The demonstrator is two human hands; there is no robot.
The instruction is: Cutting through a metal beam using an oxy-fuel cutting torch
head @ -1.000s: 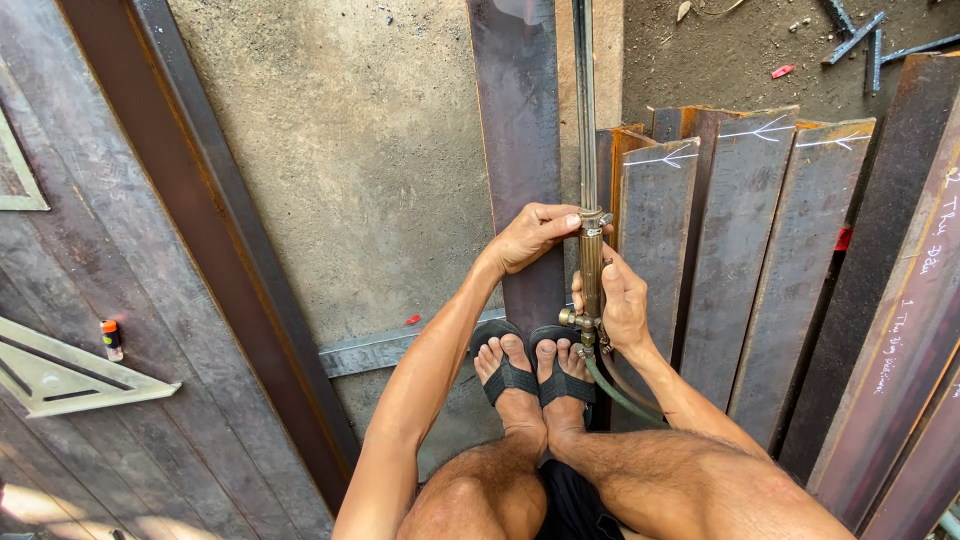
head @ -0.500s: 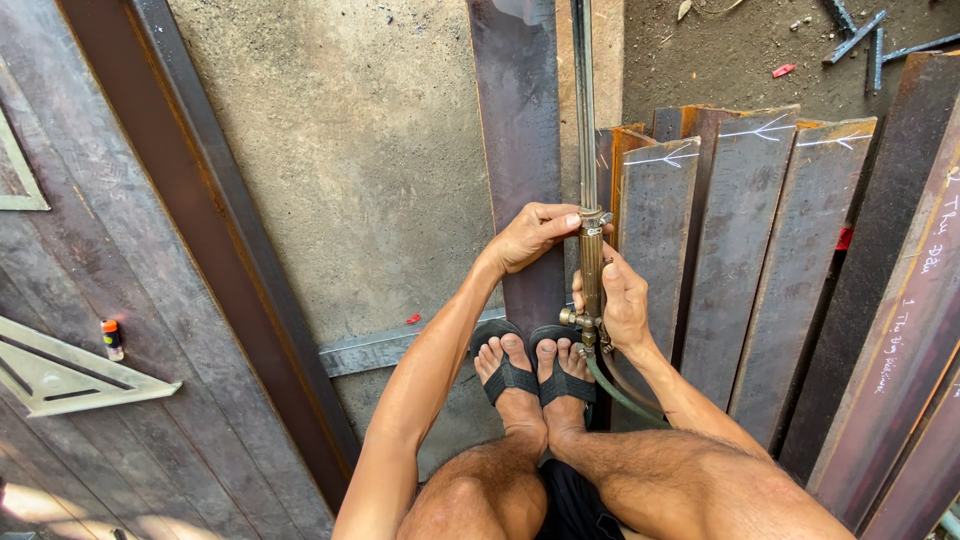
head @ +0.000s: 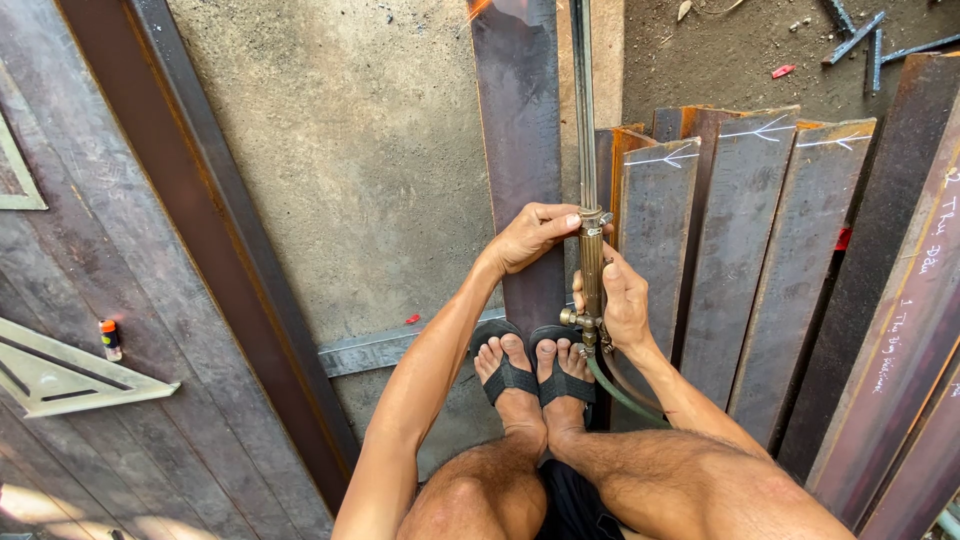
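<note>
A long brass cutting torch points away from me, its thin tube running up past the top of the frame. My left hand grips the front of the brass handle from the left. My right hand wraps the handle lower down, near the valves and the green hose. The torch lies along the right edge of a long dark steel strip. My feet in black sandals rest on that strip's near end.
Several rusty steel plates with chalk arrows lean in a row at right. A dark steel beam crosses diagonally at left, over concrete floor. A metal set square and a small marker lie on plates far left. Scrap bits top right.
</note>
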